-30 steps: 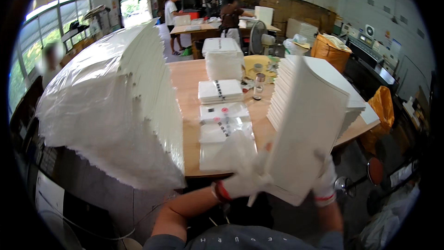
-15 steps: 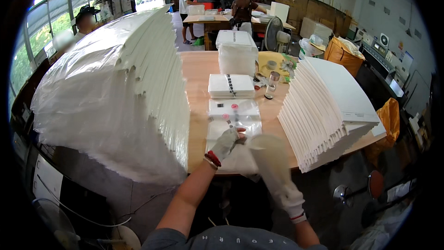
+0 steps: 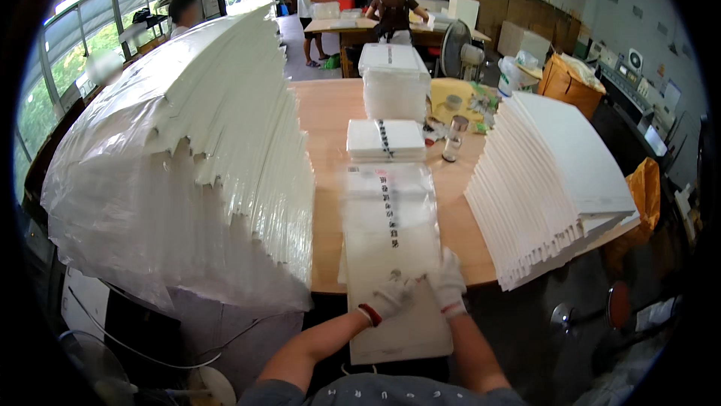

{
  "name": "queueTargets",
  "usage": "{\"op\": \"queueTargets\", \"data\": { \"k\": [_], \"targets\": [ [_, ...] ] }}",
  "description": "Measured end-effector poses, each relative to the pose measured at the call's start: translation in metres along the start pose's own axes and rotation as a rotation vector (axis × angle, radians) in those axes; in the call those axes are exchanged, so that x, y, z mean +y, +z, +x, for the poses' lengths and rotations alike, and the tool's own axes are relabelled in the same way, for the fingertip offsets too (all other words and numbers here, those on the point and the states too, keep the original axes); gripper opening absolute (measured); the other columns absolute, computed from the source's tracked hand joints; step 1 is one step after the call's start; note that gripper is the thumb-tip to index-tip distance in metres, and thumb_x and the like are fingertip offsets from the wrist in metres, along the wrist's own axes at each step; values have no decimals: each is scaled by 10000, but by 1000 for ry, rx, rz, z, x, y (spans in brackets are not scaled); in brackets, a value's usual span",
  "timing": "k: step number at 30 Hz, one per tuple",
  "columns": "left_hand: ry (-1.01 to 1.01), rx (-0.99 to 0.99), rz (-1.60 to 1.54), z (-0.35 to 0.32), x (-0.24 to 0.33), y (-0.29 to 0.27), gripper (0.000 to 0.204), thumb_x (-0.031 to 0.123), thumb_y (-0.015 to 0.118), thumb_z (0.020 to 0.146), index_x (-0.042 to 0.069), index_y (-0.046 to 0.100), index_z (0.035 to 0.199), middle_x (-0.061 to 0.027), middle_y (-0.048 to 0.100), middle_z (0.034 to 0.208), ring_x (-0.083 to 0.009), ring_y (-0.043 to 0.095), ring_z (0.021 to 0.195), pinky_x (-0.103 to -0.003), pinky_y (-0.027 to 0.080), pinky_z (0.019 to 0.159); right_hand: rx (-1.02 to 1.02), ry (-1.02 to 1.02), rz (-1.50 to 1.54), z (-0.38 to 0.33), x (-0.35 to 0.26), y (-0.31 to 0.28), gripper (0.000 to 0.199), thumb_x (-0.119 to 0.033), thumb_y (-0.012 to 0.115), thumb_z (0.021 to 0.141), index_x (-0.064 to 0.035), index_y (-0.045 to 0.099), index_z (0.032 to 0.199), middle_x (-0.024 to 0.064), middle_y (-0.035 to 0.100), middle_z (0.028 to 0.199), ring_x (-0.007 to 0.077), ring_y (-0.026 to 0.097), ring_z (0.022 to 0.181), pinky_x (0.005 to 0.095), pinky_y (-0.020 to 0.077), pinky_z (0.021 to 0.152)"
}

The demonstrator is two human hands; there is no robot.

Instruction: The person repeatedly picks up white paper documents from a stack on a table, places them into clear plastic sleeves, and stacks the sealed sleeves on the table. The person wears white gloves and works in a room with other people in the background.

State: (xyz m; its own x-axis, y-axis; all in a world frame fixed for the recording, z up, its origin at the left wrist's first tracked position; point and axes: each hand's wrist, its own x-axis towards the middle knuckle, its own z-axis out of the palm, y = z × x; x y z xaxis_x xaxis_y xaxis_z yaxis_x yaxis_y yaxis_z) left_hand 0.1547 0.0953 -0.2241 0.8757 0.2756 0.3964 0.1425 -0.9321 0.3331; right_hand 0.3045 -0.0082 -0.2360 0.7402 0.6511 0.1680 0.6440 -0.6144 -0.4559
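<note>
A long white packet [image 3: 375, 252], with clear plastic over its far part and a dark printed column, reaches from the table past its near edge towards my body. On its near half lies my left hand [image 3: 389, 298] in a white glove, fingers bent and pinching at the surface. My right hand [image 3: 447, 286], also gloved, grips the packet's right edge, thumb on top and fingers along the side. The fingertips of both hands come close together. What lies under the packet is mostly hidden.
A tall leaning stack of plastic-wrapped white packets [image 3: 188, 158] stands left. White folded boards [image 3: 533, 188] are stacked right. Beyond my hands are a small packet pile [image 3: 385, 140], a taller pile [image 3: 394, 83] and a glass bottle [image 3: 454, 139]. Several people are farther back.
The white piece blurred in my right hand now lies flat in line with the plastic. Both hands have come together over it, nearer my body. The view has shifted slightly.
</note>
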Motion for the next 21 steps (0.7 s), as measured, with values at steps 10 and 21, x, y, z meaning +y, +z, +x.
{"op": "queueTargets", "data": {
  "k": [10, 21],
  "targets": [
    [60, 127, 293, -24, -60, 16, 305, 55, 568, 754, 49, 535, 1057, -116, 537, 1087, -250, 539, 979, -360, 409, 903, -523, -18, -226, 61, -60, 8, 582, -280, 528, 830, -54, 316, 1323, 233, 484, 1206, 329, 532, 1074, 471, 489, 763],
    [-761, 358, -284, -75, -61, -32, 222, 42, 488, 809, -2, 458, 1024, -207, 534, 1016, -344, 561, 885, -396, 456, 759, 2, -594, -642, -16, 12, 28, 283, -164, 491, 806, -88, 591, 1060, 93, 641, 829, 272, 640, 701, 477, 444, 377]
  ]
}}
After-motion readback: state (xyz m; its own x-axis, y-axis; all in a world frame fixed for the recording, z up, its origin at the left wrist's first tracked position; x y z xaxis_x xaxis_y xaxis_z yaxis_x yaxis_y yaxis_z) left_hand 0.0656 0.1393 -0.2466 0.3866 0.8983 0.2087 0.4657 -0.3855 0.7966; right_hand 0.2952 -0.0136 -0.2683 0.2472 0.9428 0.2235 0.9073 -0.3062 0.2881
